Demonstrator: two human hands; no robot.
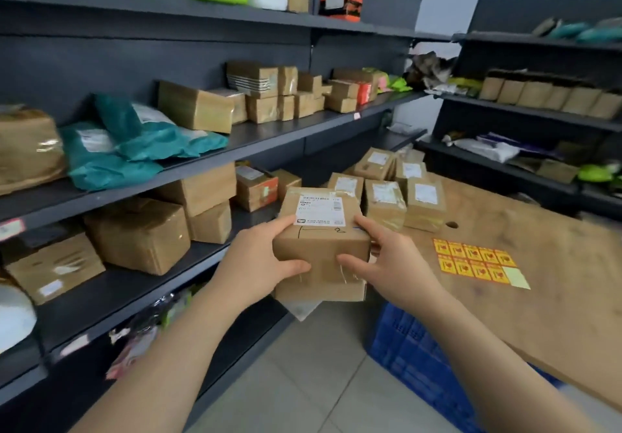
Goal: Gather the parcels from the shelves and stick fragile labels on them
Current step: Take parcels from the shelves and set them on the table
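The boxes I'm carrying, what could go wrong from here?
The lower box could slip: the left hand and right hand visibly grip only the top box. Setting the stack on the label sheet would cover the stickers. The wooden board overhangs the blue crate, so weight near its edge might tip it.

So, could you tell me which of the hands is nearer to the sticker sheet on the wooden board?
Right. The right hand holds the box on the side facing the sticker sheet; the left hand holds the opposite side, with the box between.
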